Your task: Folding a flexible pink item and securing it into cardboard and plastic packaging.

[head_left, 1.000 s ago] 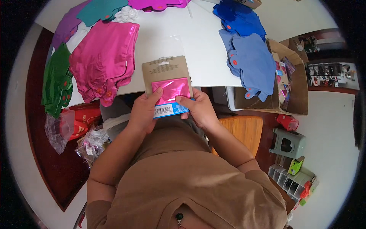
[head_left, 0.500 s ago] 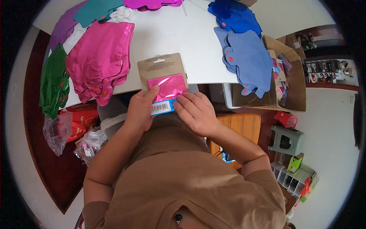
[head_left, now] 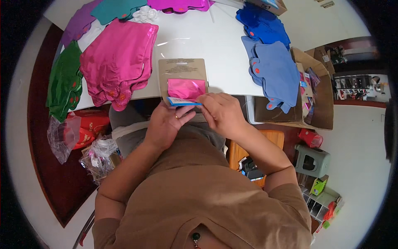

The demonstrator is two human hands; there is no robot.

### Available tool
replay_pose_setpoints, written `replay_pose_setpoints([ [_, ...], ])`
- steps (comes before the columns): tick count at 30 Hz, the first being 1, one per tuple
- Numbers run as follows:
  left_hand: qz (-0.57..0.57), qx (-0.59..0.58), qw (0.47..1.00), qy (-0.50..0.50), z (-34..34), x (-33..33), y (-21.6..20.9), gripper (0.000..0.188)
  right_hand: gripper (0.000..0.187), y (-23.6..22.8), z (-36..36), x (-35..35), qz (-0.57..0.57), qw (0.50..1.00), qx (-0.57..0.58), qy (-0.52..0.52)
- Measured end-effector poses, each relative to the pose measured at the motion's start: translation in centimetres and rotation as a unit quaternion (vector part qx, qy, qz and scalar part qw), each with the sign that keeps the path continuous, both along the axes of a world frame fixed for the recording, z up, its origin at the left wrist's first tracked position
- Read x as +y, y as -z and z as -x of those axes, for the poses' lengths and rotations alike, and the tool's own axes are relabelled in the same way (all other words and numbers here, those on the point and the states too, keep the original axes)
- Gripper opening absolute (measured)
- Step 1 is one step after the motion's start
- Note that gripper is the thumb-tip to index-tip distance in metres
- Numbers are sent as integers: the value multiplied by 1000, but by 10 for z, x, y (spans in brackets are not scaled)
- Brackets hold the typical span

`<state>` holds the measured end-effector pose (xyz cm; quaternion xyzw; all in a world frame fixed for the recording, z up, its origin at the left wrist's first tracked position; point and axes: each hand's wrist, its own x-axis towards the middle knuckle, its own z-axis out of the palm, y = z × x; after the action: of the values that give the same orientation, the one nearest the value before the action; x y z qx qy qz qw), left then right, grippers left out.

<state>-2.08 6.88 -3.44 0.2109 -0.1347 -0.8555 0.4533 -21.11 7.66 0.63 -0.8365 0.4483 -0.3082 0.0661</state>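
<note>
A flat package (head_left: 182, 68) with a brown backing card lies at the table's near edge. The card has a hang slot at its far end, and shiny pink folded fabric (head_left: 186, 88) shows on it. A blue and white flap (head_left: 182, 101) tilts up at the package's near end. My right hand (head_left: 224, 114) pinches the flap's right corner, fingers closed. Beneath the near end lies my left hand (head_left: 166, 124), palm up, fingers stretched out and apart, touching the package from below. A ring is on one finger. The package hides my left thumb.
Stacks of pink fabric (head_left: 118, 62), green fabric (head_left: 64, 83) and grey-blue fabric (head_left: 275, 70) hang over the white table's (head_left: 182, 45) edges. To the right stands a cardboard box (head_left: 323, 95) with packages inside. A wooden stool (head_left: 269, 141) is by my right forearm.
My left hand has moved its thumb off the package's front and turned palm up beneath it. The right hand has lifted the blue and white flap, which lay flat before.
</note>
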Motion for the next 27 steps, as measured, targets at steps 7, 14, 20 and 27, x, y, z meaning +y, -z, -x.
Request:
replay_pose_setpoints([
  [7, -9, -92, 993, -71, 14, -3, 5, 35, 25, -11, -8, 0, -36, 999, 6, 5],
  [14, 19, -154, 986, -68, 15, 2, -4, 24, 33, -5, -13, 0, 113, 987, 111, -4],
  [20, -23, -174, 984, -40, 11, 8, -5, 24, 34, 9, -13, 2, 132, 983, 128, -16],
  [27, 23, -214, 976, 0, 5, 9, -1, 27, 38, 10, -15, 5, 126, 984, 122, 15],
])
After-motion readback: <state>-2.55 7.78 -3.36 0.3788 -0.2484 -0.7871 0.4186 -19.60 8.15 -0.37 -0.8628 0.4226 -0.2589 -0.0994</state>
